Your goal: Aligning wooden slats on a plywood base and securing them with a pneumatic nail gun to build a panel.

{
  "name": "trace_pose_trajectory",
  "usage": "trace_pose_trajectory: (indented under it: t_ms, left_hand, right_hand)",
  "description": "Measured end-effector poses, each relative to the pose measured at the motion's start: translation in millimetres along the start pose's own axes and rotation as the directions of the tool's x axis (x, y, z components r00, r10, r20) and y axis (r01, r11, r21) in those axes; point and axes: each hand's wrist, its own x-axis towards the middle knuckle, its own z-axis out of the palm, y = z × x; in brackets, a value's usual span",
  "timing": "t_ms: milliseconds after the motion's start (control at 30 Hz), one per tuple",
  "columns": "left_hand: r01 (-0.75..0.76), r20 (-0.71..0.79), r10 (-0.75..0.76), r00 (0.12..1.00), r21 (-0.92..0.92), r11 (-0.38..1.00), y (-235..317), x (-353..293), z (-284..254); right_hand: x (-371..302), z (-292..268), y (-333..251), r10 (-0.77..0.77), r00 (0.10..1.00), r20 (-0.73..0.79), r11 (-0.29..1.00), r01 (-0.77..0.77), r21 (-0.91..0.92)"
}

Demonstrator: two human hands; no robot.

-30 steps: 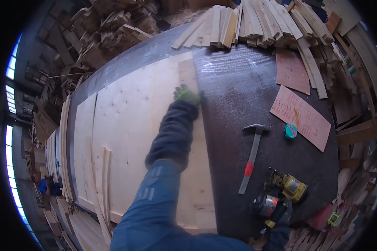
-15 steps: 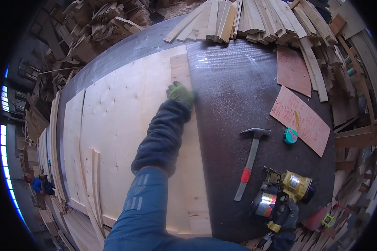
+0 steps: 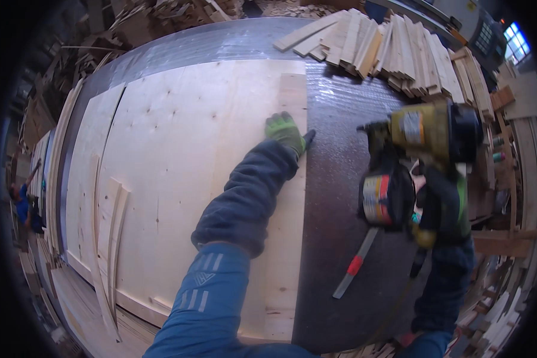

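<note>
Workshop clutter of heaped timber offcuts surrounds a glossy dark brown tabletop (image 3: 337,164), on which a large pale plywood panel (image 3: 191,143) lies flat. Along the panel's right edge a pale, straight wooden strip (image 3: 292,89) is already in place, apparently lined up with that edge; whether any fasteners join them is too small to tell. On this strip rests the left hand (image 3: 285,132) in a green-and-grey glove, fingers loosely spread and thumb out toward the edge. Right of the panel, the gloved right hand (image 3: 447,200) has its fingers wrapped around a yellow-and-black coil nailer (image 3: 420,131), raised clear of panel and strip, so no fastening is under way. Loose narrow wooden slats (image 3: 116,215) lie across the panel's left part, seemingly unfixed; a grey-handled hammer (image 3: 355,265) with a red band lies to its right, unused.
</note>
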Motion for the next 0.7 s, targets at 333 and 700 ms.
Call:
trace_pose_trajectory:
  t_ms: [333,700]
  left_hand:
    - [-0.265,-0.366,0.146,0.919,-0.303,0.915,-140.1,29.3,59.4]
    - [-0.079,-0.344,-0.007,0.939,-0.235,0.969,-184.1,22.5,81.1]
  right_hand:
    - [247.8,248.1,-55.1,0.028,0.984,0.177,0.988,0.000,-0.155]
    - [302.8,326.9,-11.7,0.077,0.965,0.251,0.991,-0.047,-0.122]
